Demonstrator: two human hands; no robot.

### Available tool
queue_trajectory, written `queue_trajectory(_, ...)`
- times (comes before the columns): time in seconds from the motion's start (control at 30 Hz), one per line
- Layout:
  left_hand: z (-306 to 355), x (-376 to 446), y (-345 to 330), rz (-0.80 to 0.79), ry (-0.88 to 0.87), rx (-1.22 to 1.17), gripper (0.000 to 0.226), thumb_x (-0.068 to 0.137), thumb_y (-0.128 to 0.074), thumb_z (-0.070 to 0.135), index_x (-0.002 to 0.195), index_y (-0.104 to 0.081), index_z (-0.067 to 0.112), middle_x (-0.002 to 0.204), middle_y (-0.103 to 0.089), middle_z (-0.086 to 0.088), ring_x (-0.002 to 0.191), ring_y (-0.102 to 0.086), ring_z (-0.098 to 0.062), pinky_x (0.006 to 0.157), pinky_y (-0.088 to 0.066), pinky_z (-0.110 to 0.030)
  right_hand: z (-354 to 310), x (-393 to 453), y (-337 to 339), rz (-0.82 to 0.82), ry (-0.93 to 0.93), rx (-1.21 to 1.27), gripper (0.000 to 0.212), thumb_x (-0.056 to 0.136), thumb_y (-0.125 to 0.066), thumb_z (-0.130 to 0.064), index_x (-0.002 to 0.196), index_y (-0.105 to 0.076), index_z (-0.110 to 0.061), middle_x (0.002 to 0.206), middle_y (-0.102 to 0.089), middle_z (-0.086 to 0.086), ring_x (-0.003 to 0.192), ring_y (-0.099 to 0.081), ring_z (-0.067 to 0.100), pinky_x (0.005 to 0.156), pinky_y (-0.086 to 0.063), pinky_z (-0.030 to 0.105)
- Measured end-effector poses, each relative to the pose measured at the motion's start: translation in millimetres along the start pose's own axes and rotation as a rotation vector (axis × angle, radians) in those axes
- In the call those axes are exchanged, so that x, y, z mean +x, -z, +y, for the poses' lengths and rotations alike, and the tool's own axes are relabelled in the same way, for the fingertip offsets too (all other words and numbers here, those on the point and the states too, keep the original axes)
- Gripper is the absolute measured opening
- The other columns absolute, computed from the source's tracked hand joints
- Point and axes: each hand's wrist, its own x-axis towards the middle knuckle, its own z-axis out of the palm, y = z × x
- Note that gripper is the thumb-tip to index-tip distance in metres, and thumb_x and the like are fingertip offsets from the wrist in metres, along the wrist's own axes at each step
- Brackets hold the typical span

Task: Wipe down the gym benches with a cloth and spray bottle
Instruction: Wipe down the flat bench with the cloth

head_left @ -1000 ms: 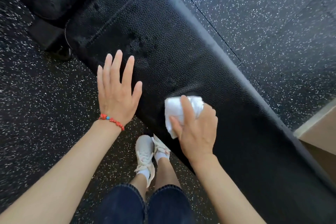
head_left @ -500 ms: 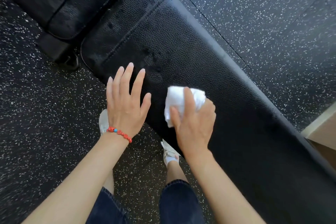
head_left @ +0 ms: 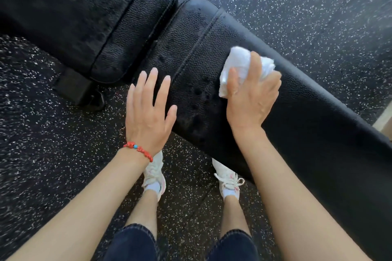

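Note:
A long black padded bench pad (head_left: 307, 133) runs from the upper middle to the lower right. A second black pad (head_left: 84, 12) adjoins it at the upper left. My right hand (head_left: 252, 95) is shut on a bunched white cloth (head_left: 239, 63) and presses it on the long pad near its upper end. Dark wet spots (head_left: 199, 99) show on the pad just left of the cloth. My left hand (head_left: 148, 112), with a red bead bracelet at the wrist, hovers flat with fingers spread over the pad's near edge. No spray bottle is in view.
Black speckled rubber flooring (head_left: 42, 154) surrounds the bench. A black frame foot (head_left: 78, 89) sticks out below the second pad. My two white sneakers (head_left: 154, 174) stand on the floor beside the bench. A pale edge (head_left: 385, 121) shows at the far right.
My right hand has slid the cloth up along the pad toward its upper end. The left hand moved along with it, still spread. My feet have stepped apart and the view has shifted along the bench.

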Motion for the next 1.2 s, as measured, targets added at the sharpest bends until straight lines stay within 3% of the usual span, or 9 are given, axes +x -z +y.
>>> queue_trajectory(0.2,-13.2,3.0,10.7,-0.005,-0.095,-0.062,0.048,0.094,-0.041,0.027,0.135,-0.045,0.004,0.144,-0.039,-0.020,0.134,-0.030,-0.034,0.105,-0.030,-0.052,-18.3,-94.1,5.5,-0.095,0.072,-0.038,0.046,0.086,-0.044,-0.048,0.120,-0.043,-0.017,0.084,-0.052,0.022,0.068,-0.048,0.032,0.060,-0.039,0.033)
queue_trajectory(0.33,-38.1,11.9,20.5,0.005,-0.189,-0.063,0.048,0.094,-0.041,0.027,0.136,-0.045,0.005,0.144,-0.040,-0.018,0.134,-0.030,-0.033,0.108,-0.024,-0.050,-33.4,-46.6,2.2,-0.069,0.003,-0.033,0.051,0.084,-0.041,-0.049,0.124,-0.047,-0.016,0.091,-0.051,0.023,0.076,-0.048,0.036,0.066,-0.038,0.037)
queue_trajectory(0.47,-77.3,36.3,31.8,0.077,-0.103,-0.004,0.049,0.092,-0.045,0.025,0.136,-0.044,0.004,0.144,-0.038,-0.020,0.134,-0.029,-0.038,0.108,-0.020,-0.056,-57.2,20.7,-7.6,-0.066,-0.181,-0.032,0.053,0.089,-0.039,-0.050,0.134,-0.043,-0.021,0.110,-0.045,0.020,0.095,-0.043,0.034,0.080,-0.033,0.040)
queue_trajectory(0.63,-114.5,64.3,37.7,0.104,-0.020,0.053,0.049,0.094,-0.045,0.023,0.139,-0.040,0.004,0.146,-0.034,-0.022,0.136,-0.026,-0.041,0.109,-0.018,-0.058,-61.2,-33.8,-13.6,-0.004,-0.062,-0.035,0.049,0.085,-0.043,-0.044,0.125,-0.050,-0.016,0.091,-0.051,0.023,0.075,-0.048,0.035,0.065,-0.041,0.038)
queue_trajectory(0.77,-119.6,67.3,31.3,0.108,-0.025,0.073,0.049,0.095,-0.041,0.025,0.140,-0.037,0.006,0.147,-0.034,-0.020,0.136,-0.026,-0.041,0.110,-0.016,-0.057,-73.6,-90.7,-11.7,-0.067,0.057,-0.027,0.047,0.086,-0.043,-0.047,0.121,-0.043,-0.017,0.084,-0.049,0.020,0.072,-0.038,0.026,0.060,-0.035,0.033)
queue_trajectory(0.87,-120.0,66.5,29.6,0.122,-0.026,0.055,0.049,0.095,-0.041,0.025,0.140,-0.037,0.007,0.147,-0.034,-0.020,0.136,-0.027,-0.040,0.110,-0.016,-0.057,-84.4,-61.2,-14.1,-0.056,0.074,-0.026,0.048,0.085,-0.045,-0.048,0.122,-0.046,-0.017,0.088,-0.050,0.021,0.074,-0.042,0.029,0.063,-0.034,0.035)
queue_trajectory(1.03,-122.9,67.6,28.2,0.135,-0.039,0.047,0.049,0.095,-0.043,0.026,0.140,-0.038,0.008,0.146,-0.035,-0.019,0.136,-0.027,-0.039,0.110,-0.017,-0.055,-123.1,37.5,-23.9,-0.120,-0.168,-0.035,0.054,0.089,-0.041,-0.054,0.135,-0.040,-0.025,0.114,-0.043,0.017,0.098,-0.042,0.032,0.081,-0.032,0.038)
queue_trajectory(1.2,-124.1,68.0,33.1,0.111,-0.040,0.028,0.049,0.095,-0.043,0.028,0.140,-0.039,0.008,0.146,-0.036,-0.018,0.136,-0.027,-0.037,0.110,-0.017,-0.054,-124.8,-24.5,-25.5,-0.090,-0.024,-0.047,0.051,0.086,-0.046,-0.047,0.128,-0.045,-0.018,0.096,-0.049,0.020,0.079,-0.045,0.031,0.066,-0.033,0.035)
